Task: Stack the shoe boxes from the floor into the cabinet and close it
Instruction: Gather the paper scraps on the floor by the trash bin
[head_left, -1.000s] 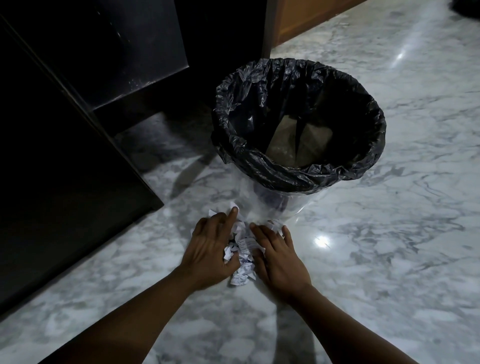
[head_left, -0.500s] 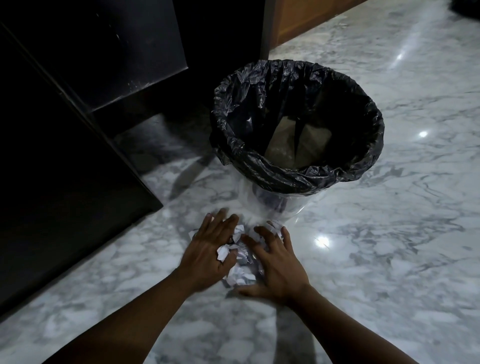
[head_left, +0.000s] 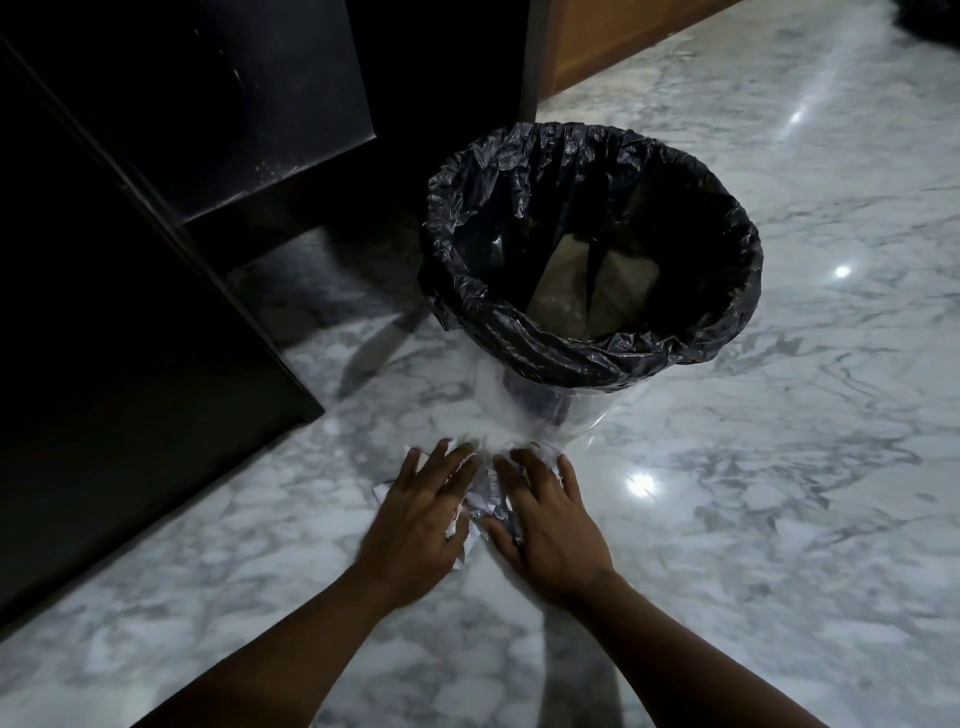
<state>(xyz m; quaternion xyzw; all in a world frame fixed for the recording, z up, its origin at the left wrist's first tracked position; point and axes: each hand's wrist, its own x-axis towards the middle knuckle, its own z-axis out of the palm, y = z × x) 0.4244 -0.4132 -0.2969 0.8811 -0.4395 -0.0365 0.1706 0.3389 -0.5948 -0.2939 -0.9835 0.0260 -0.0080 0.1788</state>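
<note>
Both hands lie palm-down on the polished grey-veined white marble floor (head_left: 779, 519), side by side, pressed over a small heap of crumpled white paper scraps (head_left: 480, 506). The left hand (head_left: 421, 525) covers the left part of the heap, its fingers (head_left: 447, 470) spread and slightly curled over the scraps; the right hand (head_left: 550, 530) covers the right part, its fingers (head_left: 530, 473) likewise spread and bent, thumb tucked toward the paper. Neither hand is closed into a grasp; the paper shows in the gap between them and at the edges of the left hand.

Just beyond the fingertips stands a round clear-walled waste bin (head_left: 545, 410) lined with a crinkled black plastic bag (head_left: 571, 353) folded over its rim. To the left rises a dark cabinet (head_left: 130, 364), its panels almost black. No shoe boxes appear anywhere in the head view.
</note>
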